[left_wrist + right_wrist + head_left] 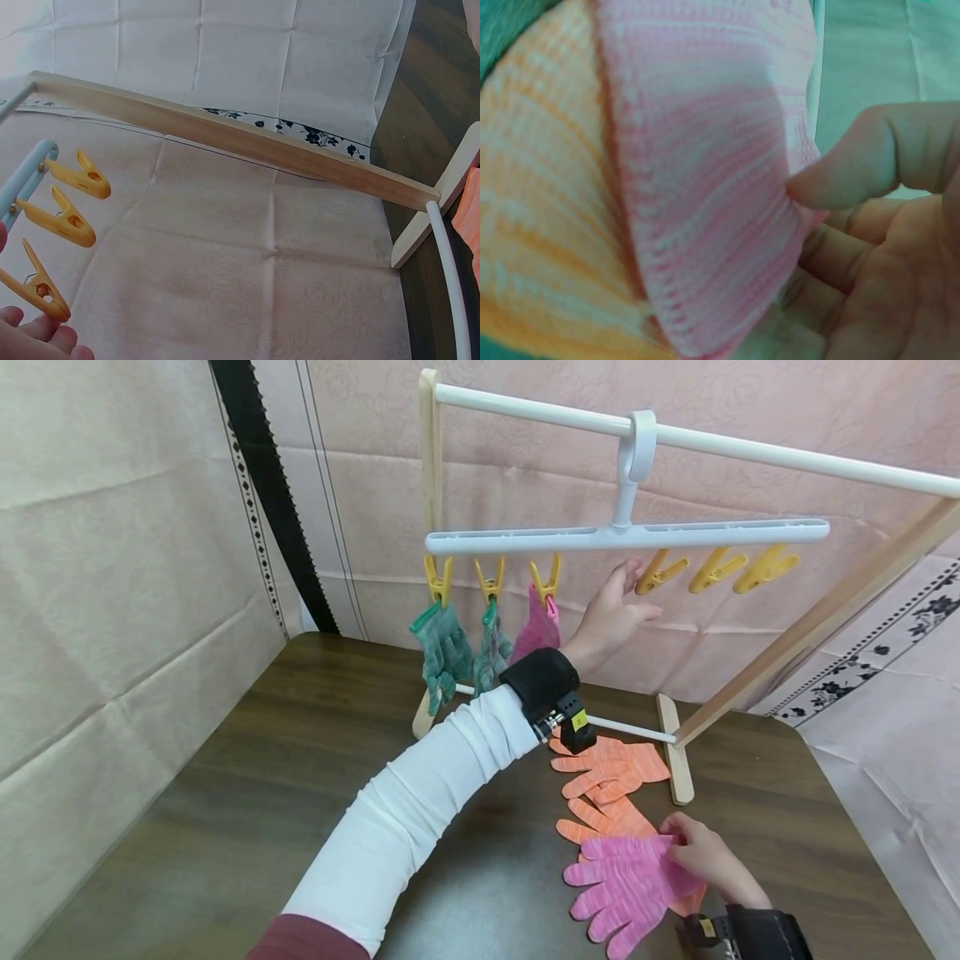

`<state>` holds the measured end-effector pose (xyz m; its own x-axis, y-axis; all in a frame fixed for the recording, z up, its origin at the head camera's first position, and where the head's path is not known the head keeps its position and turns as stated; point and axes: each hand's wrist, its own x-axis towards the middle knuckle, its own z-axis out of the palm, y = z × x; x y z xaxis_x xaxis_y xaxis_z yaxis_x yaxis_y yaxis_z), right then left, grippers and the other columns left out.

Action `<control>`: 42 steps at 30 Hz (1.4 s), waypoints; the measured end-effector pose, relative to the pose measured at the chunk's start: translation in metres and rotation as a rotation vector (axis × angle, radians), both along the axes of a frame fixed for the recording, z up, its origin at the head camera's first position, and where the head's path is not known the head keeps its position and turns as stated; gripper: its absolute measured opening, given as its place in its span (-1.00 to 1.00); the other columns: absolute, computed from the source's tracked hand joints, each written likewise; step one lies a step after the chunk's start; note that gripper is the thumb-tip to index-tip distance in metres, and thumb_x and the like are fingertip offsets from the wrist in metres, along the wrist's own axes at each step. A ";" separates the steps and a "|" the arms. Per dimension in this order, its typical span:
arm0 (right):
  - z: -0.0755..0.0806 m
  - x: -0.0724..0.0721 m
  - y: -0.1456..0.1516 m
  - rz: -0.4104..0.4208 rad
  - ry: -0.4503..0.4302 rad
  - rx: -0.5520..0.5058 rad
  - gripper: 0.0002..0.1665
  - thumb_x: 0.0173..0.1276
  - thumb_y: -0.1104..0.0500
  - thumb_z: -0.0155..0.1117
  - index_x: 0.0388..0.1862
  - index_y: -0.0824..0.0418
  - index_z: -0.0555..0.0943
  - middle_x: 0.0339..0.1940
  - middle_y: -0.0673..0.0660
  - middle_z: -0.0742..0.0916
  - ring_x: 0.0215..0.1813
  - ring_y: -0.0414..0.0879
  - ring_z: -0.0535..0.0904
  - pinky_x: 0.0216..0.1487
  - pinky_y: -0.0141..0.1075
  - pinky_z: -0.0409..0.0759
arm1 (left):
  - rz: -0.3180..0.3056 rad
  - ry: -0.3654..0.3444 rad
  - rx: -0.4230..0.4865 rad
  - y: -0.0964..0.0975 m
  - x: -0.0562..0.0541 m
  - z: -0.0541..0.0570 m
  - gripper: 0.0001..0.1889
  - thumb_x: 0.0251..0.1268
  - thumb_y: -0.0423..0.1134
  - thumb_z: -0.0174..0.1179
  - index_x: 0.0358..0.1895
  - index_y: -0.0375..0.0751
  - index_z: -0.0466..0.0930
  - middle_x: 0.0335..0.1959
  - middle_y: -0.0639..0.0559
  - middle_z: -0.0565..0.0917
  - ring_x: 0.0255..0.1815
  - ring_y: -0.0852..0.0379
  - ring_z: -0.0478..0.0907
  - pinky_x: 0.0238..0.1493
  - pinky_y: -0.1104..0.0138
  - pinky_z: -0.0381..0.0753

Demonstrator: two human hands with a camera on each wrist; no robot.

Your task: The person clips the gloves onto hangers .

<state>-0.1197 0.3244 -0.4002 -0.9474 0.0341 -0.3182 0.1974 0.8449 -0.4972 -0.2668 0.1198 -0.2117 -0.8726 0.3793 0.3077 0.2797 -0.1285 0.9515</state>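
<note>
1. Pink glove (pixel 633 889): head view puts it over the orange gloves (pixel 618 768) on the desk (pixel 225 827), fingers pointing left.
2. Your right hand (pixel 705 860) pinches its cuff edge. Right wrist view adds what head view hides: thumb pressed on one face, other fingers behind.
3. Your left hand (pixel 609 614) is loosely spread beside the nearest yellow clip (pixel 654 578), below the hanger (pixel 525 539). Left wrist view shows fingertips touching the clip's end, plus its wire spring, too small to read from your head.
4. Head view alone has two green gloves (pixel 446 652) and a second pink glove (pixel 537 627) hanging from clips.
</note>
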 end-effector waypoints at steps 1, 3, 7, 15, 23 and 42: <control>0.000 0.000 0.000 -0.002 0.001 -0.009 -0.74 -0.06 0.40 0.08 -0.30 0.32 0.43 -0.49 0.09 0.47 -0.40 -0.08 0.33 -0.45 -0.32 0.25 | -0.002 0.000 -0.001 0.000 0.000 0.000 -0.34 0.18 -0.42 0.04 0.34 -0.16 -0.01 0.34 0.00 0.18 0.35 0.24 0.09 0.21 0.46 0.24; 0.000 0.001 0.001 -0.012 -0.003 -0.025 -0.75 -0.06 0.41 0.08 -0.31 0.32 0.44 -0.50 0.08 0.47 -0.41 -0.08 0.33 -0.45 -0.32 0.25 | -0.004 0.001 -0.005 -0.001 0.001 0.001 -0.35 0.18 -0.42 0.04 0.34 -0.14 0.00 0.32 -0.01 0.21 0.34 0.23 0.12 0.18 0.46 0.27; 0.000 0.002 -0.001 -0.011 0.000 -0.032 -0.79 -0.06 0.41 0.07 -0.35 0.32 0.46 -0.53 0.07 0.46 -0.43 -0.09 0.32 -0.47 -0.32 0.25 | -0.011 0.001 -0.017 -0.001 0.002 0.001 -0.37 0.18 -0.41 0.05 0.32 -0.13 0.04 0.29 -0.03 0.27 0.30 0.21 0.20 0.14 0.45 0.34; 0.002 0.003 -0.003 -0.018 -0.014 -0.028 -0.83 -0.03 0.41 0.09 -0.38 0.32 0.47 -0.55 0.06 0.46 -0.44 -0.10 0.33 -0.48 -0.32 0.25 | -0.043 0.018 -0.032 -0.001 0.007 0.004 -0.39 0.19 -0.41 0.06 0.30 -0.14 0.06 0.25 -0.07 0.32 0.25 0.13 0.28 0.10 0.45 0.38; 0.001 0.003 -0.002 -0.011 -0.008 -0.030 -0.84 -0.02 0.40 0.09 -0.38 0.32 0.47 -0.54 0.07 0.46 -0.43 -0.09 0.33 -0.47 -0.32 0.26 | -0.047 0.087 -0.094 0.000 0.012 0.006 -0.42 0.16 -0.38 0.11 0.26 -0.18 0.13 0.18 -0.07 0.38 0.16 0.18 0.34 0.01 0.55 0.37; -0.001 0.002 0.002 0.018 0.001 -0.046 -0.84 -0.02 0.37 0.12 -0.37 0.32 0.47 -0.52 0.08 0.47 -0.43 -0.09 0.33 -0.45 -0.32 0.25 | 0.119 0.339 -0.214 -0.006 0.031 0.005 -0.51 0.19 -0.14 0.10 0.16 -0.22 0.27 -0.02 0.01 0.51 -0.03 0.30 0.40 -0.11 0.64 0.33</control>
